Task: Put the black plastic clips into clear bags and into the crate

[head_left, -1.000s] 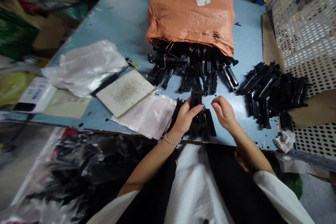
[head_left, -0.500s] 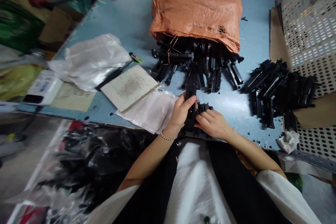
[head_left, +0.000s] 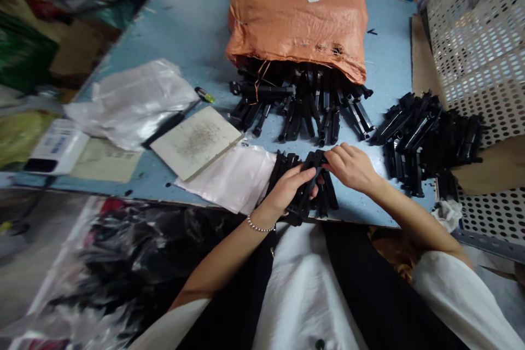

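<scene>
My left hand (head_left: 287,190), with a beaded bracelet at the wrist, is closed around a long black plastic part (head_left: 307,190) near the table's front edge. The fingers of my right hand (head_left: 351,167) are pinched at the far end of that part; the fingertips are partly hidden. Below and beside my hands lie several similar black parts (head_left: 330,192), loosely side by side. More black parts (head_left: 311,106) spill from the mouth of an orange woven sack (head_left: 295,27) beyond my hands.
To the right, a heap of black parts (head_left: 410,136) lies against a perforated white basket (head_left: 484,82). On the left are a pale square board (head_left: 197,142), flat plastic bags (head_left: 233,178), a crumpled clear bag (head_left: 139,101) and a cutter with a green end (head_left: 205,94).
My right hand has moved up and right, from beside the part to its far end. The part in my left hand now tilts rightward, and the parts beneath show more. The view has shifted slightly.
</scene>
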`<state>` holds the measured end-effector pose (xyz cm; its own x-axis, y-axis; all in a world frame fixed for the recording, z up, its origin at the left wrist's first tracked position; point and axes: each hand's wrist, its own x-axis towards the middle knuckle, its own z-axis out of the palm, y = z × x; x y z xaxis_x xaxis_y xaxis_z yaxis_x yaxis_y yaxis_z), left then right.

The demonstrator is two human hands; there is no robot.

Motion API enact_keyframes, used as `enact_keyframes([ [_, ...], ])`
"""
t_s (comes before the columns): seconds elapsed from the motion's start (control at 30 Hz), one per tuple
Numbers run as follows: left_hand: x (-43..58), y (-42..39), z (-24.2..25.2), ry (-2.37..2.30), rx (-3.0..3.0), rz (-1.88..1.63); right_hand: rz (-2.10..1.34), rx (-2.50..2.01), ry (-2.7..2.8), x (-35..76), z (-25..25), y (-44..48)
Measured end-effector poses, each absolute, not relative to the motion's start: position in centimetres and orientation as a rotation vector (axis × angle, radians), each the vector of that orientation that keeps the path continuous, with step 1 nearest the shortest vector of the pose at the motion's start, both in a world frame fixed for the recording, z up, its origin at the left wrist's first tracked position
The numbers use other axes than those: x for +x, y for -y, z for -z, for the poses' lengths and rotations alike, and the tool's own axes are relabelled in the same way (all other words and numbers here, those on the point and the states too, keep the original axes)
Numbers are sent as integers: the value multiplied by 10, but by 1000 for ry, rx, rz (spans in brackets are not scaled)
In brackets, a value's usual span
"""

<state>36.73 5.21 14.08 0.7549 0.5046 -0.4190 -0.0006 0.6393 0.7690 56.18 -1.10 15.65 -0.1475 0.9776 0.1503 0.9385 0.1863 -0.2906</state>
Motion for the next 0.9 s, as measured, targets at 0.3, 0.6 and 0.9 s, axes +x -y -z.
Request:
enact_keyframes([
  [0.3,371,-33,-113,-811,1127,-456,-792,-2027,1587,571,-137,-12],
  [0.6,439,11,-82,-668,1482,-413,-460,-2531,1365,630,-79,-59],
  [0.9,489,41,-46,-576,2017,-407,-346,-2523,1486,663,-80,3],
])
